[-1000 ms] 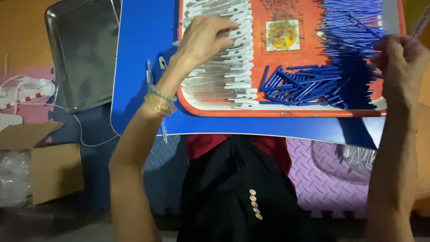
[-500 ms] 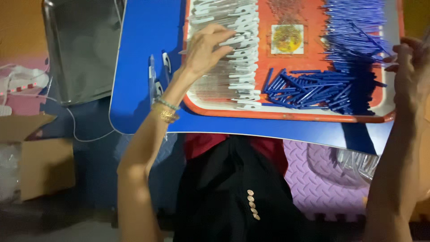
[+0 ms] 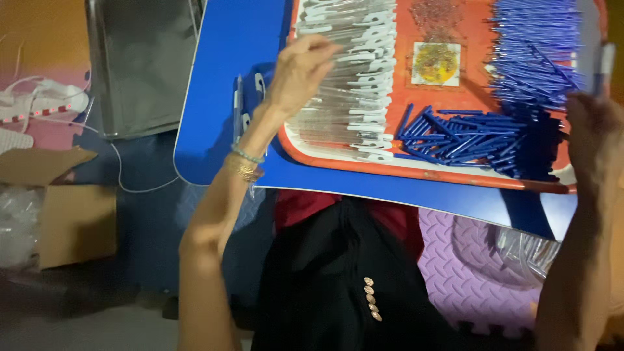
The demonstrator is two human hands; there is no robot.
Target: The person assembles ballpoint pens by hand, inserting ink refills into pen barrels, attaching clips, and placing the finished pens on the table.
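Observation:
An orange tray (image 3: 422,170) lies on a blue table (image 3: 221,97). It holds rows of clear pen barrels with white caps (image 3: 351,97), a heap of blue pen parts (image 3: 468,136) and a small pile of springs (image 3: 439,13). My left hand (image 3: 302,68) rests on the clear barrels, its fingers curled over them. At the right edge my right hand (image 3: 595,127) is raised above the blue parts and holds a thin pen piece (image 3: 604,62) upright. A beaded bracelet and a gold one circle my left wrist.
A metal tray (image 3: 140,58) lies left of the table. A cardboard box (image 3: 71,214) with clear plastic stands on the floor at the left, near white cables. Purple foam mat (image 3: 468,260) and a clear bag lie under the table's right side. Two pens (image 3: 239,107) rest on the blue surface.
My left hand has stayed on the clear barrels with small finger shifts. My right hand has drifted toward the right edge, still holding the thin piece. The view has swung a little.

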